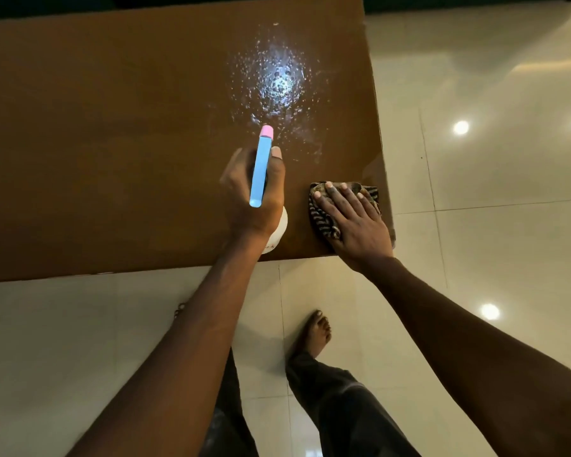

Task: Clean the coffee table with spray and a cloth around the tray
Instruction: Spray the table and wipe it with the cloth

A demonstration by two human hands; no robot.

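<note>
Just inside the table's [80,159] right edge, right hand [353,222] presses cloth [320,221]

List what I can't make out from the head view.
Tray: not in the head view; the glossy brown coffee table runs past the left edge.
Blue spray bottle: white body mostly hidden under the left hand, fill level unreadable.
Striped brown cloth: largely covered by the flat right hand.

Bare forearms [195,324]; dark grey trousers [337,407]; one bare foot [315,334]

brown coffee table [96,143]: wet spray patch [277,80] toward right end; striped cloth [323,221] near front right corner
</note>
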